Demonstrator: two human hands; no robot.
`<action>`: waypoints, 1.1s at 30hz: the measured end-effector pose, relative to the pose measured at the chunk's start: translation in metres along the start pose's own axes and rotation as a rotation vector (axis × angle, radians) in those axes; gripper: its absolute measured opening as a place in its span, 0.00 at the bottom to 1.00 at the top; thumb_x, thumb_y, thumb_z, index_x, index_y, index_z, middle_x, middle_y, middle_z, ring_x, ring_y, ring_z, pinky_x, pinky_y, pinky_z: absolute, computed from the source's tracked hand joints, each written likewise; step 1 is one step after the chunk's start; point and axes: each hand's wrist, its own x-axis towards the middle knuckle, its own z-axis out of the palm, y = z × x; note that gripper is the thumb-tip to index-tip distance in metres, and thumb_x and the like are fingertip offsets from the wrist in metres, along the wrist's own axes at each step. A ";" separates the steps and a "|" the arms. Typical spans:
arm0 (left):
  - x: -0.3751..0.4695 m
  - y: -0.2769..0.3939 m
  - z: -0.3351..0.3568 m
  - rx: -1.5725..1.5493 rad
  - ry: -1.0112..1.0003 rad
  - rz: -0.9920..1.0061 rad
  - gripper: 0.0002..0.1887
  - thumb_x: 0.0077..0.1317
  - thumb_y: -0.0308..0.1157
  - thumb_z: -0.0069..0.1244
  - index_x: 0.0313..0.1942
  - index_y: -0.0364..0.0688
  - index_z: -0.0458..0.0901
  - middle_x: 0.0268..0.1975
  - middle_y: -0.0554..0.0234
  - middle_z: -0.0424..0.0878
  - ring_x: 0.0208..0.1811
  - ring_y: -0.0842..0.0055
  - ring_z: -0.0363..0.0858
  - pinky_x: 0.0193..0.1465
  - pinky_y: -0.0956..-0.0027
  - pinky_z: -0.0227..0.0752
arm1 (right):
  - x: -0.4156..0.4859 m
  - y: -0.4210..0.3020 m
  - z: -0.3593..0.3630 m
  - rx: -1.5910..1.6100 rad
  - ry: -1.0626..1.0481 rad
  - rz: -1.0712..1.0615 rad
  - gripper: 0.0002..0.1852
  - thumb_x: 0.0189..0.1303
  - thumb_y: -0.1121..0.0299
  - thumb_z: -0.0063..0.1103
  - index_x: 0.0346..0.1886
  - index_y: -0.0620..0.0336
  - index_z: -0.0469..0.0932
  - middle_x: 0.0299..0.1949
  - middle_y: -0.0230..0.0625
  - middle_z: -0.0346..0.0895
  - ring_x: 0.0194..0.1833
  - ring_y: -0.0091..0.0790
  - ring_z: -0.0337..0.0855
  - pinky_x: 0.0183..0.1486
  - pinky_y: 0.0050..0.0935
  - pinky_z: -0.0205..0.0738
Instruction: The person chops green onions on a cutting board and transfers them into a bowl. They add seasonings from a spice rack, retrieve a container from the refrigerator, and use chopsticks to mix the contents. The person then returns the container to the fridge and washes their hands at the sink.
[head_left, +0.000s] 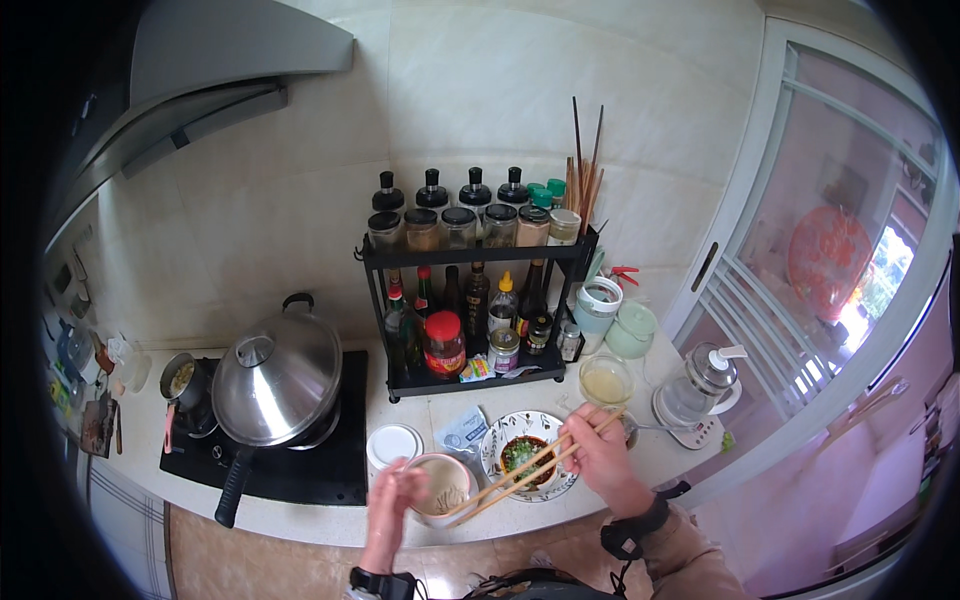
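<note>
My right hand (598, 448) grips a pair of long wooden chopsticks (536, 465), whose tips are over the near edge of a pink-rimmed pot (466, 480). Inside that pot lie thin, pale noodle-like strands (448, 499). My left hand (397, 484), slightly blurred, is at the pot's left side; whether it touches the rim is unclear. Beneath the chopsticks, a leaf-patterned bowl (495, 427) holds dark red sauce with chopped green onion (525, 456). A white round lid (394, 445) lies behind my left hand, and a plastic packet (463, 429) lies behind the pot and bowl.
A lidded wok (281, 375) and a small saucepan (182, 379) stand on the black hob (300, 480) at left. Behind the bowl is a black rack (480, 259) of jars and bottles. A glass bowl (606, 381) and a glass kettle (694, 382) stand at right.
</note>
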 end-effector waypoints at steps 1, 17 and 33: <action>-0.010 0.000 0.024 -0.122 -0.140 0.000 0.27 0.75 0.50 0.40 0.64 0.39 0.67 0.57 0.48 0.77 0.52 0.66 0.82 0.53 0.61 0.79 | 0.001 0.000 0.006 0.013 -0.006 -0.005 0.09 0.70 0.71 0.52 0.32 0.62 0.73 0.20 0.31 0.73 0.16 0.20 0.71 0.16 0.18 0.60; -0.030 -0.071 0.114 -0.229 -0.186 -0.295 0.08 0.75 0.28 0.41 0.45 0.34 0.77 0.27 0.57 0.79 0.15 0.82 0.64 0.19 0.78 0.58 | 0.012 0.001 -0.040 -0.082 -0.243 0.092 0.10 0.75 0.66 0.46 0.37 0.60 0.70 0.26 0.32 0.72 0.17 0.22 0.73 0.17 0.19 0.67; -0.035 -0.027 0.146 0.208 0.238 0.102 0.05 0.71 0.32 0.51 0.40 0.41 0.77 0.26 0.78 0.67 0.23 0.91 0.59 0.24 0.82 0.52 | 0.203 -0.186 -0.167 -0.207 0.005 -0.708 0.04 0.69 0.72 0.52 0.39 0.63 0.73 0.31 0.34 0.79 0.26 0.22 0.79 0.28 0.21 0.73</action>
